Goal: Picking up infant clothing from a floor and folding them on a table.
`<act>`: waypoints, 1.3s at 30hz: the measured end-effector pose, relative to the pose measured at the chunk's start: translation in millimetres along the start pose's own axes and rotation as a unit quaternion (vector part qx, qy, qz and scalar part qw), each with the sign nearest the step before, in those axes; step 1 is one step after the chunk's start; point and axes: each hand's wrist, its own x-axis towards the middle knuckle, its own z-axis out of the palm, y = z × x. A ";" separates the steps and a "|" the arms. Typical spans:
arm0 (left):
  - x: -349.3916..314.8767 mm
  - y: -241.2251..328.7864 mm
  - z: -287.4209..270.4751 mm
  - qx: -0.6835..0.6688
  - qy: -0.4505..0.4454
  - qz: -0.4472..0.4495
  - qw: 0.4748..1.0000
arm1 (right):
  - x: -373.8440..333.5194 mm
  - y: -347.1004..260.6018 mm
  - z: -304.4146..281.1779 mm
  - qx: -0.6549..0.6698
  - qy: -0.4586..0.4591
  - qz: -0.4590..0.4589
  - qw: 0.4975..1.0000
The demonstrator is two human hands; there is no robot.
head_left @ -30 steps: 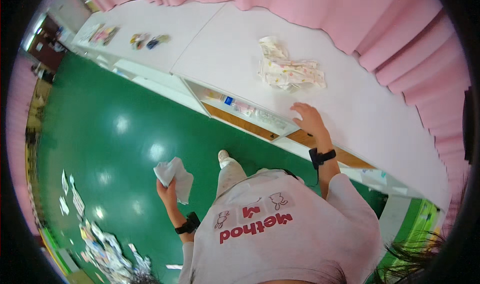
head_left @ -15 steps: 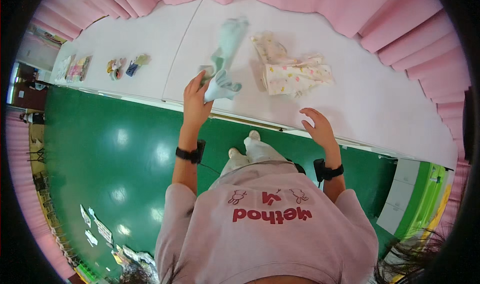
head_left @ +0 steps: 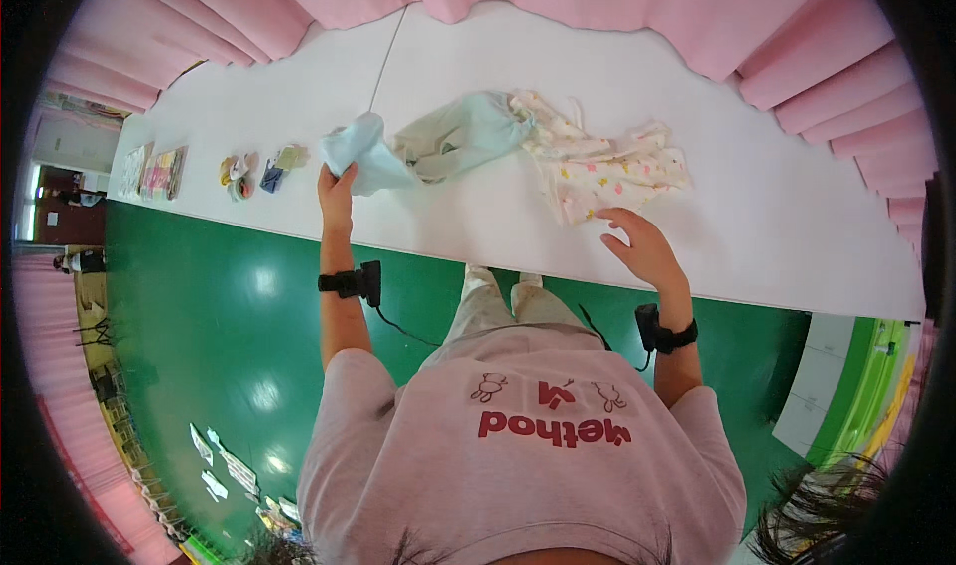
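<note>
My left hand [head_left: 338, 199] is closed on the end of a light-blue garment [head_left: 463, 132], probably small trousers. The garment lies stretched across the white table, its far end against a cream floral garment [head_left: 607, 167]. A greyish inner patch shows in its middle. The floral garment is crumpled, with small pink and yellow prints. My right hand [head_left: 642, 249] is open, its fingers slightly apart. Its fingertips reach the near edge of the floral garment; whether they touch the cloth I cannot tell.
The white table [head_left: 478, 226] has a seam left of centre. To the left lie small folded cloths [head_left: 237, 177], a blue-and-green bundle [head_left: 283, 165] and flat packs [head_left: 159, 172]. Pink curtains [head_left: 588, 2] hang behind. Papers [head_left: 234, 468] lie on the green floor [head_left: 199, 306].
My left hand has moved left, pulling the end of the light-blue garment out. Its raised far part now lies down by the floral garment. My right hand appears nearer the floral garment.
</note>
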 end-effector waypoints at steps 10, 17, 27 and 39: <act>4.0 -24.8 -55.6 0.088 -0.293 -0.088 0.948 | 160.0 -26.9 68.6 0.381 -0.019 0.149 0.912; 22.3 -20.4 -57.7 0.231 -0.391 0.109 0.884 | 222.3 0.6 110.2 0.201 0.125 0.153 0.959; 62.0 19.8 -26.9 0.461 -0.006 0.270 0.845 | 141.7 -135.4 20.1 0.280 0.291 -0.189 0.895; -3.8 109.8 56.1 0.171 -0.547 0.088 0.815 | 120.2 -184.6 44.5 0.132 0.064 -0.245 0.958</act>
